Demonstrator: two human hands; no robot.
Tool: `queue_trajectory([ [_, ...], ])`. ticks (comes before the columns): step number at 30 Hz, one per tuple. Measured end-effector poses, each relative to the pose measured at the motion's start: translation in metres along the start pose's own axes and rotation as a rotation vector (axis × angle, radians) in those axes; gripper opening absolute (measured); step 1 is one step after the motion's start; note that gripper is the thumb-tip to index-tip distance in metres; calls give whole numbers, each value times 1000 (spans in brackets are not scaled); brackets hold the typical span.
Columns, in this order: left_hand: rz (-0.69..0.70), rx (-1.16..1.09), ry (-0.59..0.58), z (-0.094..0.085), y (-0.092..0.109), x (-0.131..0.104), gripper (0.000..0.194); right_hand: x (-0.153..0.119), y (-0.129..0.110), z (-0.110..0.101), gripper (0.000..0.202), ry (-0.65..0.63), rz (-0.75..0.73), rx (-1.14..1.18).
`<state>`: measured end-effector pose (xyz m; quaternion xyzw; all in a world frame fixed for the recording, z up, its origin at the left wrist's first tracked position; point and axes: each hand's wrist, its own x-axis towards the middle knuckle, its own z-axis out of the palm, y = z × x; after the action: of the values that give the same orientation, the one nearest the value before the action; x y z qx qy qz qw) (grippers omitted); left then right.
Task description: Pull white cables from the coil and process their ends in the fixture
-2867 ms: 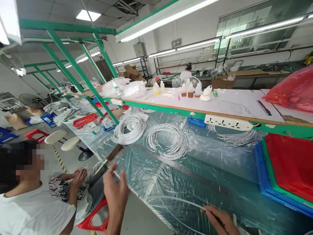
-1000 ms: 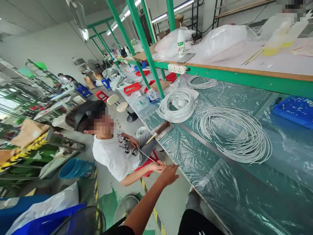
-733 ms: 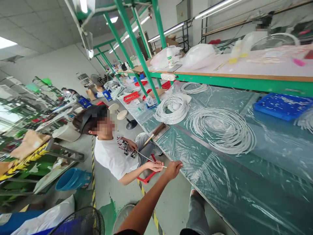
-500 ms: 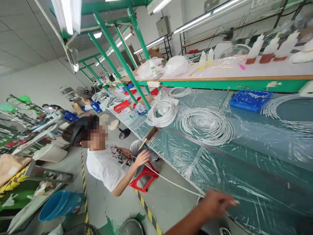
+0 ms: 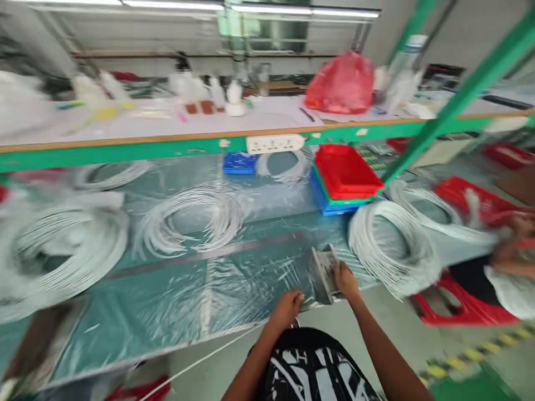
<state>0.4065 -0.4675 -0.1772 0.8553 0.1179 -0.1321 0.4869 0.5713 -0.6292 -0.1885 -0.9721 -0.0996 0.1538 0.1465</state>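
My left hand [image 5: 287, 307] is closed at the table's front edge. A thin white cable [image 5: 204, 363] runs up to it from the lower left; its end at my fingers is too small to make out. To the right, my right hand [image 5: 346, 279] is closed at the right side of a grey metal fixture [image 5: 324, 273], which has a raised plate on its left side. Its fingertips are partly hidden. The fixture sits on the plastic-covered green table [image 5: 251, 295], near the front edge.
Coiled white cables [image 5: 194, 220] lie across the table, with a large coil [image 5: 390, 245] right of the fixture. Stacked trays [image 5: 349, 172] stand behind it. A green post [image 5: 455, 106] slants at right. A co-worker's arm [image 5: 514, 250] and a red stool [image 5: 460, 303] are at far right.
My view has swung right, from the seated co-worker holding the cable to the table before me. One of my hands showed earlier on the cable; now both show, one at the metal fixture.
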Motion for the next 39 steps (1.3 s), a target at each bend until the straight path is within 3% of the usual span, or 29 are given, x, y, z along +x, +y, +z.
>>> queue_trajectory([
  [3, 37, 52, -24, -1, -8, 33, 31, -4, 28, -5, 24, 89, 64, 21],
  [10, 66, 74, -12, 14, -9, 80, 26, -5, 28, 6, 19, 169, 43, 8],
  [14, 119, 34, -83, 16, -4, 98, 31, -6, 31, 6, 19, 179, 6, 24],
  [22, 174, 24, -8, 31, 2, 111, 26, -3, 39, 7, 18, 171, -38, 106],
  [39, 186, 81, 17, 39, 4, 114, 19, -3, 42, 7, 15, 185, -10, 71],
])
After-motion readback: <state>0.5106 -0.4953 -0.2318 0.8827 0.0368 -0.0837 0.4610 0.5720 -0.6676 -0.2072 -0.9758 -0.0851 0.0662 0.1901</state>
